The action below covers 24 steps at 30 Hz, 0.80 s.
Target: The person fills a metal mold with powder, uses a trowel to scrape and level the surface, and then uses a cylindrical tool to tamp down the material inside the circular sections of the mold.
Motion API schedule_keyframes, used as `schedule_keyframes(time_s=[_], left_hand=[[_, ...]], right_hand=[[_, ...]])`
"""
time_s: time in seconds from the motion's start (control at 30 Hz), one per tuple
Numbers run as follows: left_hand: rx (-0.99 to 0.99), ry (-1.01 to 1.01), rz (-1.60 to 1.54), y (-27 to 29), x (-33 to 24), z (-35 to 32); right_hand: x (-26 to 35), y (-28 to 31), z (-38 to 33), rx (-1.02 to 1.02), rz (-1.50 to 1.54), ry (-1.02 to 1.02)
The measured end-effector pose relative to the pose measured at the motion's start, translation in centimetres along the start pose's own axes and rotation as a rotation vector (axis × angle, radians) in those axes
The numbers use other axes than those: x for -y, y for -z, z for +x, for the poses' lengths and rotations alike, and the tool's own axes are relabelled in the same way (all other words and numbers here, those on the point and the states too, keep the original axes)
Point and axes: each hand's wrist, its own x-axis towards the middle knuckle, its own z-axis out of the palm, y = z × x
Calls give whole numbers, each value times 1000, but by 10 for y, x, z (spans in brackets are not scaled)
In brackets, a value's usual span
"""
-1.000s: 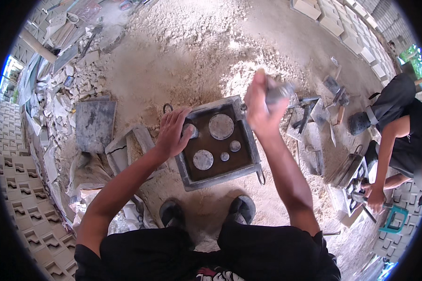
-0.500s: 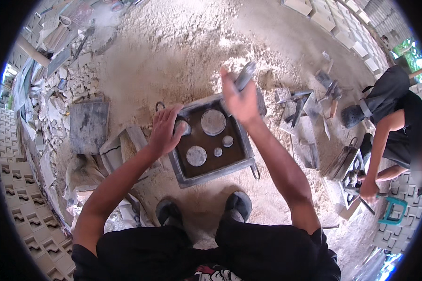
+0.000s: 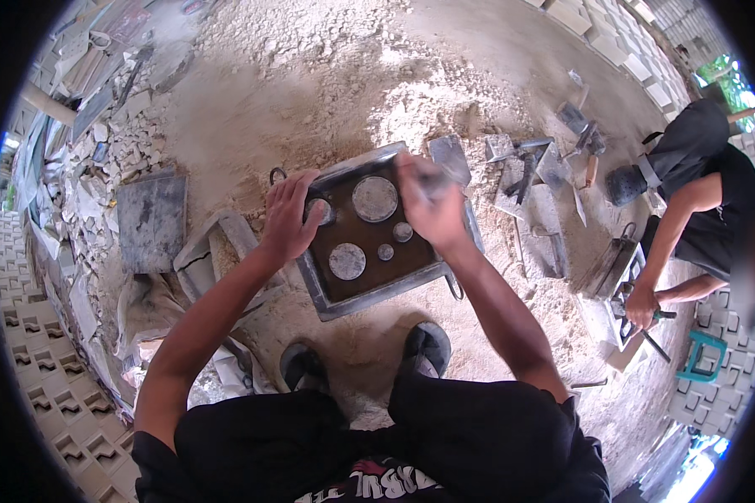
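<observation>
A square dark-grey metal mould (image 3: 382, 295) lies on the ground before my feet. Its inside is brown, with several round discs; the largest disc (image 3: 375, 199) sits at the far side and a medium disc (image 3: 346, 261) nearer me. My left hand (image 3: 292, 214) rests on the mould's left rim, fingers stretched out, thumb beside another disc (image 3: 322, 212). Over the right rim, my right hand (image 3: 436, 214) is closed round a grey bar-like piece (image 3: 434, 180), smeared by motion. That hand hides part of the rim.
A dark square plate (image 3: 152, 224) and broken rubble (image 3: 113, 155) lie left. Grey metal tools (image 3: 528, 172) and a trowel (image 3: 549, 239) are scattered right. A co-worker's hand (image 3: 642, 306) works over another mould at far right, near a teal stool (image 3: 703, 355).
My right hand has come down with the grey piece, from above the mould's far right corner to its right rim. My left hand stays on the left rim.
</observation>
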Motion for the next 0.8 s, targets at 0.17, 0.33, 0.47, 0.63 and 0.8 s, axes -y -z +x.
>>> schedule_keyframes(time_s=[0.17,0.33,0.47,0.63,0.8], left_hand=[[6,-5,-13,4,3,-4],[-15,-17,-18,-1,1,1],[6,3,-3,4,5,-6],[-26,-17,19,-1,5,-2],[-10,-16,34,2,2,-5]], right_hand=[[75,27,42,89,177,-300],[20,30,7,88,73,-369],[96,33,25,18,332,-468],[36,17,-12,31,288,-255],[62,29,27,-22,449,-303]])
